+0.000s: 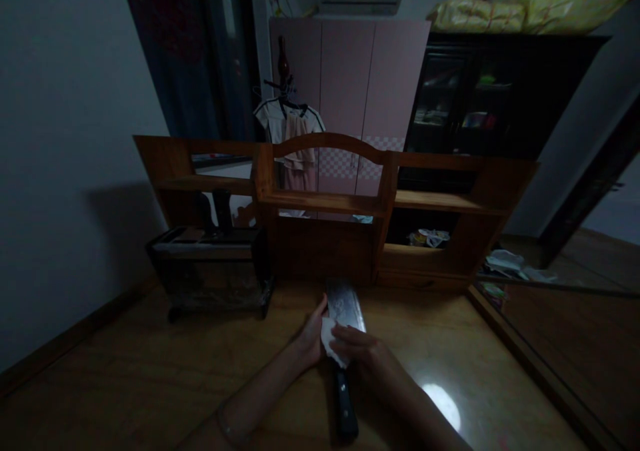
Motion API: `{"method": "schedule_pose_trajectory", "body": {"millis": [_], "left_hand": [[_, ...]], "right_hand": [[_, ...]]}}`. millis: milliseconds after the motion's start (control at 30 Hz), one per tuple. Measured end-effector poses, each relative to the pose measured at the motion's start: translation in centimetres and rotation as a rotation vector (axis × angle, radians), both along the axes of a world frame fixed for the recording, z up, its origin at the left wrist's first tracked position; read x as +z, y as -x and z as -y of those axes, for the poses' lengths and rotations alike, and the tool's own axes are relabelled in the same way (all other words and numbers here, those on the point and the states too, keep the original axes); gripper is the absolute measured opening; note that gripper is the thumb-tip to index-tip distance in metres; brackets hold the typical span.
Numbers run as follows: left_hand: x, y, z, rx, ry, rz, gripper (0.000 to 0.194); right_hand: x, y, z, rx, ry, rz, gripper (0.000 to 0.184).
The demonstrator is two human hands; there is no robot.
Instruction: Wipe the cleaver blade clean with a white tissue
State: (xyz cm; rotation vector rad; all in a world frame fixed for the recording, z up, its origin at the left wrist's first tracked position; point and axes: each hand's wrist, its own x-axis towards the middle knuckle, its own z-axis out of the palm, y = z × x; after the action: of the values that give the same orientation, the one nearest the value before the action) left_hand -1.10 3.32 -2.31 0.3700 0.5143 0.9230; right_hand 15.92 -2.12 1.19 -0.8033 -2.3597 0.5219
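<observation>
A kitchen cleaver point(345, 301) with a broad steel blade and a black riveted handle points away from me over the wooden surface, its handle toward me. Along the blade's left edge, my left hand point(313, 338) grips it from the side, fingers partly hidden under the blade. My right hand point(361, 348) presses a crumpled white tissue point(329, 336) flat on the blade near the handle. On the left stands a dark knife block point(210, 271) with black handles sticking up from it.
A wooden shelf unit point(325, 204) runs along the back of the surface point(250, 384). A raised wooden edge point(525, 364) borders the right side. Beyond are a pink wardrobe point(345, 78), hanging clothes point(293, 128) and a dark cabinet point(500, 98). A bright light reflection lies at the lower right.
</observation>
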Motion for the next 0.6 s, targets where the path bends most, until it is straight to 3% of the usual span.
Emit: {"method": "schedule_pose_trajectory", "body": {"millis": [333,600], "left_hand": [[0.5,0.2,0.3,-0.108,-0.142,0.171,0.067],[0.7,0.1,0.3,-0.113,-0.2,0.158,0.067]], "right_hand": [[-0.9,-2.1,-1.6,-0.24,-0.073,0.046,0.036],[-1.0,-3.5,-2.3,-0.464,-0.136,0.163,0.033]]}}
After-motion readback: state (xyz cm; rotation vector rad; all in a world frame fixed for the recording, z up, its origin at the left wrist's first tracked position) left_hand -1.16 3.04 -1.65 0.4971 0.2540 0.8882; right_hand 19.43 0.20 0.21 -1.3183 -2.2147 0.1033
